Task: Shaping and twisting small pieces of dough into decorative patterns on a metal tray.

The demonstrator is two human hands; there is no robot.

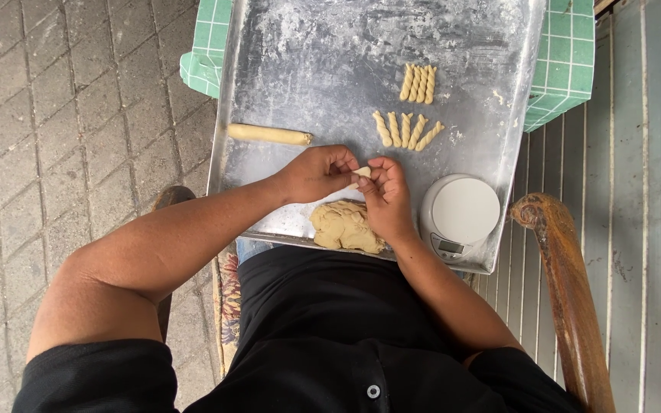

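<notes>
The person sits over a floured metal tray (330,46) that rests on a green checked cloth (568,61). Both hands meet just above the near part of the tray, and between them is a small piece of dough (361,173), pale and short. The left hand (317,173) comes in from the left with its fingers curled narrow around one end of the piece; the right hand (386,195) pinches the other end from the right, fingers bent close. The piece lies roughly crosswise between the two hands, its long axis running left to right with a slight tilt, and both hands touch it, so neither is nearer than the other.

Directly below the hands, at the near edge of the tray, sits a lump of dough (344,226), just beside the right wrist. To the right of it stands a small round white kitchen scale (462,214). Farther up the tray lie two rows of twisted dough sticks (415,107), well apart from the hands, and a rolled dough log (269,134) lies crosswise at the left side of the tray. A wooden chair arm (564,291) shows at the right
</notes>
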